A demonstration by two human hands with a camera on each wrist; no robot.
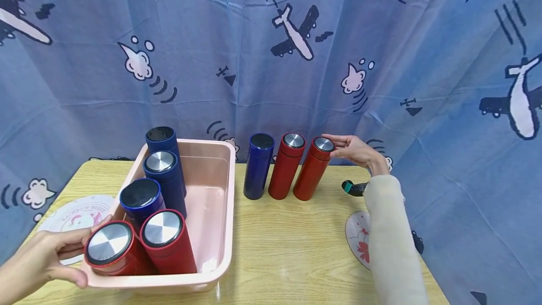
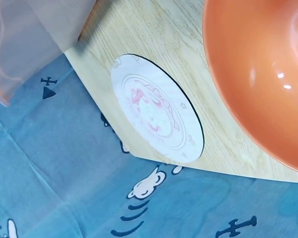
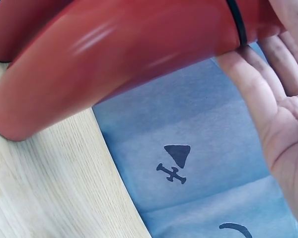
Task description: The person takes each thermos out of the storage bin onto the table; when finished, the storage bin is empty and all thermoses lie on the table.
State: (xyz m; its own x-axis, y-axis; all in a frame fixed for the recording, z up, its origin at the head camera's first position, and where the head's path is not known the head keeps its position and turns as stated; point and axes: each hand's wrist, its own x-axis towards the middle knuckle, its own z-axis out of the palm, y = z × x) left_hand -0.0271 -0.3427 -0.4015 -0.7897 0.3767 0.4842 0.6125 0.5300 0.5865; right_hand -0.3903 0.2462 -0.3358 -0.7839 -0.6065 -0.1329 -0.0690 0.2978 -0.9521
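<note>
My right hand point(image 1: 357, 152) holds the top of a red thermos point(image 1: 311, 173) with a silver lid. That thermos stands tilted at the right end of a row; in the right wrist view its body point(image 3: 114, 54) slants above the table. Left of it are another red thermos point(image 1: 286, 168) and a blue one point(image 1: 258, 168). My left hand point(image 1: 46, 255) grips the left front corner of a pink bin point(image 1: 207, 279), close to a red thermos point(image 1: 111, 244). Also in the bin are a second red thermos point(image 1: 171, 244) and several blue ones point(image 1: 169, 178). The left wrist view does not show my hand.
A round white mat point(image 1: 78, 206) lies left of the bin, and another round mat point(image 1: 359, 239) near my right sleeve. A black and green strap-like item point(image 1: 353, 187) is beside that sleeve. An orange bowl-like vessel point(image 2: 258, 74) appears in the left wrist view. A blue curtain point(image 1: 271, 84) hangs behind.
</note>
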